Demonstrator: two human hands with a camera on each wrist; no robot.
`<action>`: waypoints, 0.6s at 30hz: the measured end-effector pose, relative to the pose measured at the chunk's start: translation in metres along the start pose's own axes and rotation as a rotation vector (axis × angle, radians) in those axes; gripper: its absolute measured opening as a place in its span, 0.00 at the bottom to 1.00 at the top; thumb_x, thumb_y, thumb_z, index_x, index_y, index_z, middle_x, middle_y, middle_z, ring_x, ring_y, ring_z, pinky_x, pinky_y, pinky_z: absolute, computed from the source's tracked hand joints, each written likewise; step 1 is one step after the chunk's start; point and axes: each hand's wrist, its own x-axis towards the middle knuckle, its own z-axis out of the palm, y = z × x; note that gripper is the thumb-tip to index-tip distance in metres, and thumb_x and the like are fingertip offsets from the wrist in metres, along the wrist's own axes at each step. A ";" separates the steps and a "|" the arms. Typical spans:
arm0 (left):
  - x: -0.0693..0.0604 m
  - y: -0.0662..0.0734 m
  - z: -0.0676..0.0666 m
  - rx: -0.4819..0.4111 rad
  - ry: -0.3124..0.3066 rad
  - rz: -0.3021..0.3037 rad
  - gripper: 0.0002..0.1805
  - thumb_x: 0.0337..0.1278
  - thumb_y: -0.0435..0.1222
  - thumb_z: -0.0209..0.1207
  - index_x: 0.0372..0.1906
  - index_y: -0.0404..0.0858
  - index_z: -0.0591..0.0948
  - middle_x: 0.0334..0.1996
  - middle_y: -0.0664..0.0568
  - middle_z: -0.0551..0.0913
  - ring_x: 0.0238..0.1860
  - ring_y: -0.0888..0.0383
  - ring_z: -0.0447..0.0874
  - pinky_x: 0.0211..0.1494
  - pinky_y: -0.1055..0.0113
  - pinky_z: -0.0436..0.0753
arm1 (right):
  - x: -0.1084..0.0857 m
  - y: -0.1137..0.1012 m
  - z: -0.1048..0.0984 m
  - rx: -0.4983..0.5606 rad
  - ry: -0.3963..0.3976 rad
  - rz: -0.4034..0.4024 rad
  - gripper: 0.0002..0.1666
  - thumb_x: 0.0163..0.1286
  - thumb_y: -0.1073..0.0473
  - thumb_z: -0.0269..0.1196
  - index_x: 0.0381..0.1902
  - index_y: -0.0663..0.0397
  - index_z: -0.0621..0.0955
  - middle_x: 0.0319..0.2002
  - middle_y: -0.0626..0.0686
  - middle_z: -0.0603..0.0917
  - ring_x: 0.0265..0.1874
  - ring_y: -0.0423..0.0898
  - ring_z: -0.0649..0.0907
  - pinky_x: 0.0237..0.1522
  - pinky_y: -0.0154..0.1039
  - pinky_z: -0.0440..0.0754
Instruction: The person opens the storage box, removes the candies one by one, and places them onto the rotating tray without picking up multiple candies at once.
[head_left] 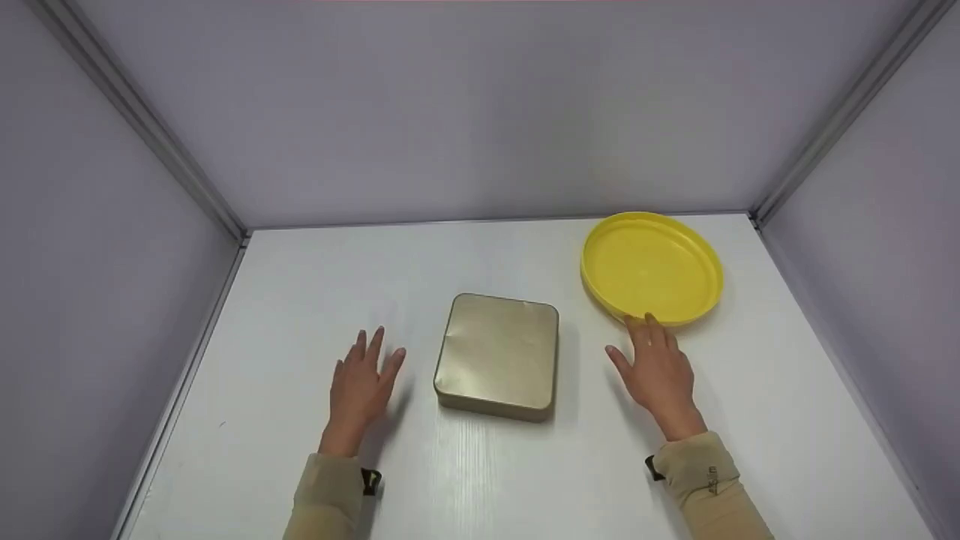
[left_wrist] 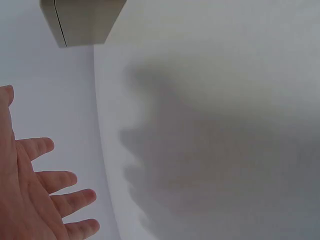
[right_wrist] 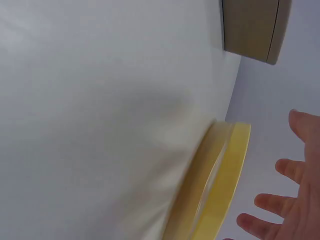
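A gold rectangular tin (head_left: 497, 352) with a closed lid lies on the white table between the two hands. To its left, my left hand (head_left: 362, 390) is held above the table with fingers spread, holding nothing. My right hand (head_left: 660, 375) is to the right of the tin, fingers extended, its fingertips over the near rim of a round yellow tray (head_left: 651, 270); whether they touch it I cannot tell. In the left wrist view a corner of the tin (left_wrist: 85, 20) shows above the hand (left_wrist: 35, 195). The right wrist view shows the tray's side (right_wrist: 220, 185) near the hand (right_wrist: 295, 190).
The white table (head_left: 322, 270) is bounded by a pale back wall (head_left: 480, 112) and side walls on the left (head_left: 97, 262) and right (head_left: 877, 247). The yellow tray stands near the back right corner of the table.
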 end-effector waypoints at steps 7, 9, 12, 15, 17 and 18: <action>-0.006 0.020 0.015 -0.136 -0.031 0.060 0.38 0.72 0.59 0.43 0.75 0.39 0.61 0.73 0.35 0.58 0.71 0.37 0.58 0.72 0.39 0.51 | -0.002 -0.025 0.013 0.003 -0.106 -0.028 0.39 0.73 0.39 0.55 0.73 0.52 0.65 0.69 0.64 0.64 0.66 0.65 0.65 0.54 0.64 0.72; -0.008 0.025 0.020 -0.179 -0.050 0.066 0.39 0.72 0.59 0.42 0.76 0.39 0.60 0.73 0.36 0.59 0.71 0.38 0.58 0.73 0.40 0.50 | -0.002 -0.033 0.015 0.009 -0.132 -0.039 0.38 0.73 0.38 0.55 0.73 0.51 0.65 0.70 0.64 0.64 0.66 0.64 0.65 0.55 0.65 0.71; -0.011 0.033 0.027 -0.254 -0.090 0.062 0.41 0.72 0.60 0.42 0.76 0.38 0.57 0.73 0.37 0.58 0.72 0.39 0.57 0.73 0.43 0.52 | -0.003 -0.044 0.019 0.045 -0.162 -0.051 0.37 0.73 0.39 0.54 0.72 0.52 0.66 0.69 0.64 0.66 0.66 0.64 0.67 0.57 0.64 0.71; -0.014 0.040 0.032 -0.324 -0.133 0.035 0.44 0.70 0.62 0.42 0.78 0.37 0.52 0.74 0.37 0.56 0.73 0.40 0.54 0.73 0.44 0.54 | -0.003 -0.056 0.022 0.080 -0.189 -0.060 0.36 0.74 0.39 0.54 0.72 0.53 0.68 0.67 0.63 0.69 0.64 0.63 0.69 0.57 0.62 0.71; -0.016 0.044 0.034 -0.362 -0.156 0.013 0.46 0.69 0.63 0.42 0.78 0.36 0.49 0.74 0.38 0.56 0.73 0.40 0.52 0.73 0.44 0.55 | -0.003 -0.062 0.024 0.090 -0.196 -0.074 0.35 0.74 0.40 0.53 0.70 0.55 0.69 0.65 0.63 0.70 0.62 0.63 0.71 0.57 0.61 0.72; -0.016 0.046 0.035 -0.380 -0.166 0.013 0.47 0.69 0.63 0.43 0.78 0.36 0.48 0.74 0.38 0.56 0.74 0.40 0.52 0.73 0.44 0.55 | -0.003 -0.065 0.024 0.090 -0.201 -0.078 0.35 0.75 0.39 0.53 0.70 0.56 0.70 0.65 0.63 0.71 0.62 0.62 0.72 0.56 0.61 0.73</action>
